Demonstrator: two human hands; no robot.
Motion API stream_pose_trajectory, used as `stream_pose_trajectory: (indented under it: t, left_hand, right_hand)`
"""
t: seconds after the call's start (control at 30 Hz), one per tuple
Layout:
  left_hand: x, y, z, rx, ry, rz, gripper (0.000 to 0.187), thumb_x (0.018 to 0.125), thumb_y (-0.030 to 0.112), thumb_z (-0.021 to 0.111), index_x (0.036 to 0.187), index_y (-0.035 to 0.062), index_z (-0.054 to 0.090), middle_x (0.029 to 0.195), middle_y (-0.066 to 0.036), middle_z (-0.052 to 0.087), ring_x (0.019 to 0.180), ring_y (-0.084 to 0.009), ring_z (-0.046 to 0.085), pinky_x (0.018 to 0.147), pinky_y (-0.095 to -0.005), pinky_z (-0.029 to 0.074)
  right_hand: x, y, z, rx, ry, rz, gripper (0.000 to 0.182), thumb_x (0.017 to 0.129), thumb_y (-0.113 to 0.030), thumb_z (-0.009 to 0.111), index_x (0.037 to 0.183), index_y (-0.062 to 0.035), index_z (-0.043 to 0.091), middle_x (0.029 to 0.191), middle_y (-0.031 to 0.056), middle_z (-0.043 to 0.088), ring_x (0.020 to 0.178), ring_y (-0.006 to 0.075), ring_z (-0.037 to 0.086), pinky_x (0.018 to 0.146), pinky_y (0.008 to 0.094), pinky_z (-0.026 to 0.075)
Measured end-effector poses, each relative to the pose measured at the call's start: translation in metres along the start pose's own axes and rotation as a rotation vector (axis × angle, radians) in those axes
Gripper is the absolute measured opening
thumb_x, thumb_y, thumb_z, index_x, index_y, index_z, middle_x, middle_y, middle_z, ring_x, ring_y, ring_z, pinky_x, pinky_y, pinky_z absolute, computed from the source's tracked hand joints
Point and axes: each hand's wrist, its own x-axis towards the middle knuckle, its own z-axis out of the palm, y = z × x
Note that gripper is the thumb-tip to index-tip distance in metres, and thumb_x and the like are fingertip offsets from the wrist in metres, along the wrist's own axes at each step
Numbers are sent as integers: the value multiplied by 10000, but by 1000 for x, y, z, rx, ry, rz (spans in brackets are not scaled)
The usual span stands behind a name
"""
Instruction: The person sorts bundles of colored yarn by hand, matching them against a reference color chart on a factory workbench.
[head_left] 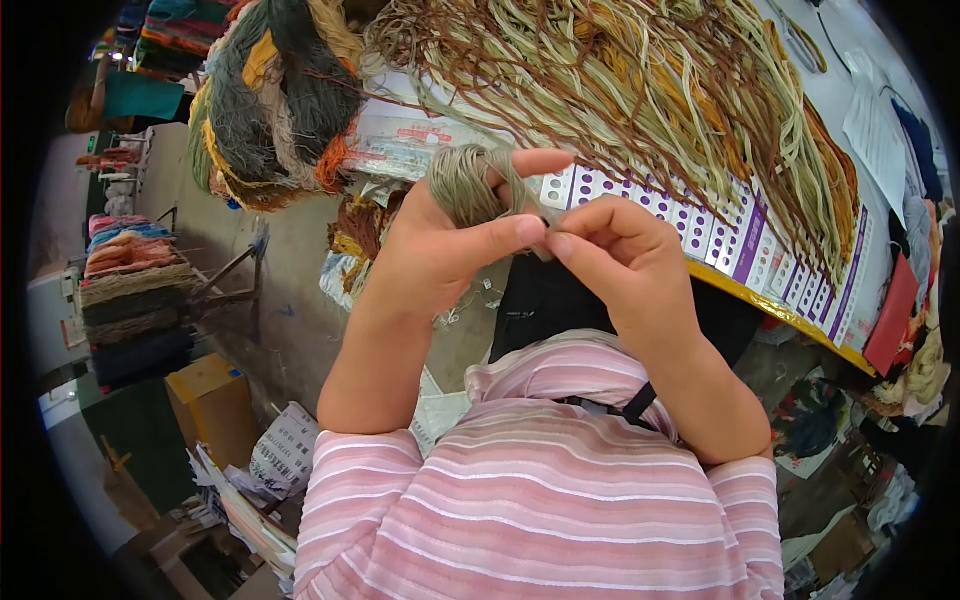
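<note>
A bundle of grey-green yarn (462, 185) is wound around the fingers of my left hand (435, 250), whose index finger points out to the right. My left thumb is stretched toward my right hand (630, 260). The right thumb and index finger are pinched together at the end of a grey-green strand beside the left thumb tip. A small dark spot shows at that pinch, too small to make out. Both hands are held up in front of my body, near the edge of the table.
Long green, brown and orange yarn strands (640, 90) lie across the table over a purple-and-white printed sheet (745, 235). Thick dark green skeins (290, 90) hang at the left. Farther left are stacked yarns (135, 285) and a cardboard box (210, 405). A red folder (892, 315) is at right.
</note>
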Motion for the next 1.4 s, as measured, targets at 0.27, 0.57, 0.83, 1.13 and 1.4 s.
stream_pose_trajectory:
  t: [0.27, 0.57, 0.83, 1.13, 1.4]
  left_hand:
    - [-3, -6, -72, -108, -518, -84, 348, 852, 161, 628, 1111, -66, 577, 596, 15, 486, 503, -74, 454, 455, -251, 372]
    - [-83, 13, -279, -805, 322, 212, 180, 991, 155, 407, 922, 25, 510, 563, 54, 262, 437, -36, 215, 360, -205, 173]
    - [2, -5, -102, -348, 325, -160, 343, 927, 145, 540, 1228, -20, 524, 866, -10, 580, 464, 3, 311, 419, -178, 351]
    - [62, -69, -15, 351, 115, -393, 260, 852, 126, 587, 1075, -4, 624, 861, -47, 657, 466, -39, 410, 451, -231, 423]
    - [86, -82, -13, 301, 55, -416, 87, 831, 105, 600, 796, 26, 599, 633, -33, 574, 442, -81, 442, 414, -241, 381]
  right_hand:
    - [-7, -33, -68, 314, -529, 51, 92, 907, -102, 550, 889, -12, 557, 632, 25, 512, 622, 89, 498, 522, 229, 369]
    - [-221, -147, -517, 560, 827, -542, 279, 970, -60, 426, 1225, 15, 510, 654, -36, 268, 536, 62, 296, 470, 209, 249]
    - [-13, -57, -159, -357, 590, -170, 290, 868, -175, 602, 1099, -2, 629, 661, -62, 450, 559, 20, 388, 487, 154, 309]
    - [64, 66, -69, -887, 347, -208, 113, 742, -106, 682, 788, -3, 676, 755, 119, 638, 656, 237, 618, 630, 335, 484]
    - [52, 67, -70, -880, 275, -342, 111, 744, -78, 678, 827, -6, 686, 799, 111, 621, 648, 228, 610, 613, 310, 480]
